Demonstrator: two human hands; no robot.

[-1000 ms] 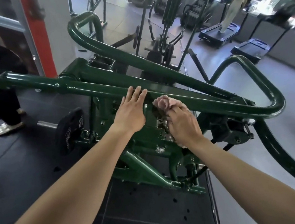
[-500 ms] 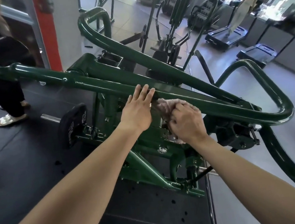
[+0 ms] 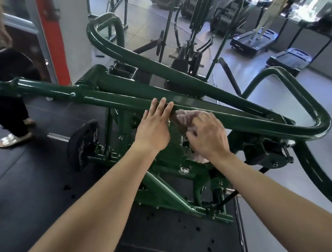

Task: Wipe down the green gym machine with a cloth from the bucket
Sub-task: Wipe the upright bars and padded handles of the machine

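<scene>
The dark green gym machine of glossy steel tubes (image 3: 115, 98) is standing right in front of the person, and both bare hands are working at its long slanted bar. The right hand (image 3: 208, 137) is clenching a crumpled pale pink cloth (image 3: 184, 118), with the fingers curling round the bundle. The cloth is bulging out above the knuckles and touching the lower side of the bar. Just to the left of this grip, the left hand (image 3: 153, 129) is resting flat with straight fingers on the bar and is grasping nothing. Further left of the grip and lower, a round black weight plate (image 3: 83, 144) is sitting on a chrome peg of the machine. Well to the left, a person in black trousers and pale sandals (image 3: 7, 120) is standing on the dark rubber floor (image 3: 23, 195). Far behind the grip, another person (image 3: 277, 3) is standing on a black treadmill (image 3: 255, 39).
</scene>
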